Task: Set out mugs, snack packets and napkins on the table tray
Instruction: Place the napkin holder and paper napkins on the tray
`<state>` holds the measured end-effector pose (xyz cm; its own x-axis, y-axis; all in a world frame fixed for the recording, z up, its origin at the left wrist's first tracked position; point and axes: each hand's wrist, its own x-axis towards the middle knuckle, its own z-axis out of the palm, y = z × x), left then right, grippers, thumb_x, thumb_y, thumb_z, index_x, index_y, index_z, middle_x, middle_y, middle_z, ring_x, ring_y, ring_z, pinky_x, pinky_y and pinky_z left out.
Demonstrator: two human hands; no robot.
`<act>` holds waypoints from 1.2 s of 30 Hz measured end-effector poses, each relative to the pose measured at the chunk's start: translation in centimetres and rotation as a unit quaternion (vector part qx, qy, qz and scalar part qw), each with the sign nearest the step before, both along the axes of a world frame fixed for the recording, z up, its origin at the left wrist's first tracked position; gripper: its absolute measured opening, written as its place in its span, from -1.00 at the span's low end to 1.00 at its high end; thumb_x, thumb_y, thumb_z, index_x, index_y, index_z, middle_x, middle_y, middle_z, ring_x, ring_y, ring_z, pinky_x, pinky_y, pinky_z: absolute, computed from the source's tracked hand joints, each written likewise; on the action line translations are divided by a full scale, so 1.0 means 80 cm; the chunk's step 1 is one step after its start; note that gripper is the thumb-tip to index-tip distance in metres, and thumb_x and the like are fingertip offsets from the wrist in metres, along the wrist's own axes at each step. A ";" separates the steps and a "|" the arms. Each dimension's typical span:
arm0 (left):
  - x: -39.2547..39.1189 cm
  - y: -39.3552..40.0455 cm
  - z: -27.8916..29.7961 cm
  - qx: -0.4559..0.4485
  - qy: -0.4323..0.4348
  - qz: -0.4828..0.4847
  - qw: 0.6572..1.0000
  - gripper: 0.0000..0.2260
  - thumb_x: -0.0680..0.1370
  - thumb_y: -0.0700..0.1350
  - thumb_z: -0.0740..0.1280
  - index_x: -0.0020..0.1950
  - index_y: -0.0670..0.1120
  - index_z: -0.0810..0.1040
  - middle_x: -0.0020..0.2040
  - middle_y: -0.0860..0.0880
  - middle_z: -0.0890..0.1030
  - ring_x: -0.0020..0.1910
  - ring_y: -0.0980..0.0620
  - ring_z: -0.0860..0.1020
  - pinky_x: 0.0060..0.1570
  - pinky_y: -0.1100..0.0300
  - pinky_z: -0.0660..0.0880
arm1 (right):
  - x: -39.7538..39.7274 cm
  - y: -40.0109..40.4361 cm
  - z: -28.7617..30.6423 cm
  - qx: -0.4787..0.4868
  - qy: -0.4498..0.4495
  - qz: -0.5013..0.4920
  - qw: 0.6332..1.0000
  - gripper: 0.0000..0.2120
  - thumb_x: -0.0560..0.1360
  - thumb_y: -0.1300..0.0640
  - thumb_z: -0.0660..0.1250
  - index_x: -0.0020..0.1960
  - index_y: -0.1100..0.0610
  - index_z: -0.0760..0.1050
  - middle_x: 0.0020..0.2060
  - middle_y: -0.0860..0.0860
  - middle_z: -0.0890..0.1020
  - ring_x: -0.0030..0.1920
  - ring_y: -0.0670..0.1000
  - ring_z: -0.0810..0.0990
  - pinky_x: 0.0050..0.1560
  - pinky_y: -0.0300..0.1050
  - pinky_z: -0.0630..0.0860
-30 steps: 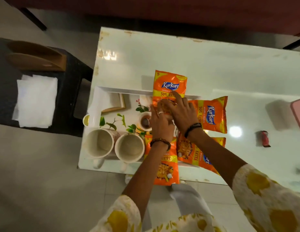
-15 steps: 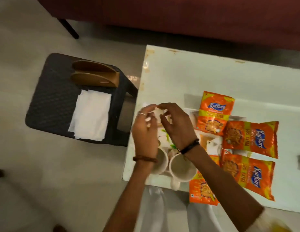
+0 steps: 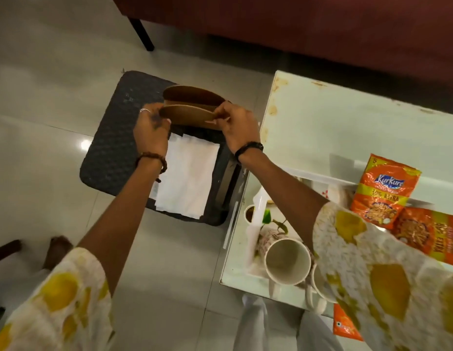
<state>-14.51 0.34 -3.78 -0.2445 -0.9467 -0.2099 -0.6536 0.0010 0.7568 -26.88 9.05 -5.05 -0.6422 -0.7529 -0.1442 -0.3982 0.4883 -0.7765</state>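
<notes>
A brown wooden napkin holder (image 3: 192,107) stands on a dark stool (image 3: 111,148) left of the table. My left hand (image 3: 152,127) grips its left end and my right hand (image 3: 239,127) grips its right end. A stack of white napkins (image 3: 188,176) lies flat on the stool just below the holder. On the white table a white tray (image 3: 258,206) holds two white mugs (image 3: 287,260) lying near its front, the second partly hidden by my sleeve. Orange snack packets (image 3: 383,191) lie on the tray's right side.
A dark red sofa (image 3: 296,26) with a black leg runs along the back. The white table (image 3: 347,133) has a bare stretch behind the tray. One snack packet (image 3: 345,328) hangs over the table's front edge. Pale tiled floor surrounds the stool.
Both hands left the tray and moved left to the stool, where they took hold of the napkin holder's two ends. The view swung left with them.
</notes>
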 end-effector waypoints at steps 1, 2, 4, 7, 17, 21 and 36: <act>-0.001 -0.003 0.004 -0.019 0.003 0.002 1.000 -0.76 0.55 -0.25 0.20 0.20 -0.21 0.47 0.21 -0.20 0.55 0.22 -0.09 0.50 0.21 0.17 0.42 | -0.002 0.004 0.002 -0.005 0.010 -0.005 1.000 -0.84 0.51 0.20 0.27 0.04 0.17 0.57 0.02 0.13 0.65 0.04 0.10 0.58 0.08 -0.12 0.49; -0.002 -0.003 0.010 -0.041 0.010 -0.007 0.999 -0.79 0.55 -0.23 0.22 0.15 -0.24 0.50 0.16 -0.21 0.58 0.18 -0.10 0.53 0.16 0.20 0.43 | -0.004 0.010 0.006 -0.012 0.015 -0.011 1.000 -0.84 0.51 0.20 0.26 0.04 0.17 0.57 0.02 0.12 0.66 0.04 0.09 0.58 0.09 -0.10 0.50; -0.006 0.009 0.024 -0.077 0.036 -0.050 0.995 -0.80 0.55 -0.18 0.24 0.09 -0.25 0.53 0.10 -0.23 0.60 0.11 -0.08 0.55 0.10 0.27 0.45 | -0.012 0.035 0.019 -0.034 0.021 -0.031 0.999 -0.85 0.51 0.20 0.26 0.03 0.17 0.57 0.01 0.11 0.66 0.03 0.08 0.58 0.09 -0.10 0.51; -0.018 0.052 0.051 -0.132 0.091 -0.147 0.976 -0.83 0.53 -0.17 0.27 0.03 -0.23 0.56 0.02 -0.21 0.61 0.02 0.05 0.51 0.00 0.58 0.37 | -0.035 0.100 0.044 -0.067 0.056 -0.050 0.995 -0.86 0.50 0.23 0.28 0.00 0.20 0.59 -0.06 0.11 0.67 -0.06 0.03 0.59 0.03 -0.27 0.46; -0.052 0.213 0.029 -0.002 0.166 -0.395 0.903 -0.89 0.47 -0.26 0.32 -0.08 -0.24 0.62 -0.12 -0.17 0.65 -0.13 0.11 0.57 -0.06 0.27 0.53 | -0.059 0.346 0.067 0.106 0.065 -0.034 0.992 -0.85 0.39 0.36 0.39 -0.07 0.20 0.60 -0.17 -0.05 0.61 -0.20 -0.06 0.62 -0.20 -0.49 0.48; -0.037 0.242 -0.004 0.040 0.101 -0.449 0.887 -0.86 0.47 -0.22 0.33 -0.03 -0.22 0.63 -0.07 -0.18 0.66 -0.09 -0.06 0.63 -0.02 0.14 0.57 | -0.046 0.379 0.045 0.150 0.044 0.000 0.988 -0.84 0.39 0.37 0.39 -0.08 0.19 0.63 -0.17 0.05 0.67 -0.19 0.05 0.65 -0.20 -0.16 0.57; 0.018 0.208 -0.014 0.024 0.035 -0.324 0.945 -0.81 0.56 -0.17 0.24 0.10 -0.14 0.58 0.06 -0.10 0.63 -0.03 0.02 0.59 -0.01 0.33 0.49 | 0.007 0.285 0.086 0.038 0.023 -0.025 0.999 -0.83 0.42 0.29 0.28 -0.13 0.11 0.62 -0.22 -0.05 0.62 -0.20 -0.16 0.58 -0.20 -0.34 0.48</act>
<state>-13.06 16.94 -4.93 -0.7845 -0.5831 -0.2111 -0.4759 0.3480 0.8077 -26.29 31.87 1.87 -0.6866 -0.7070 -0.1696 -0.4052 0.5658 -0.7181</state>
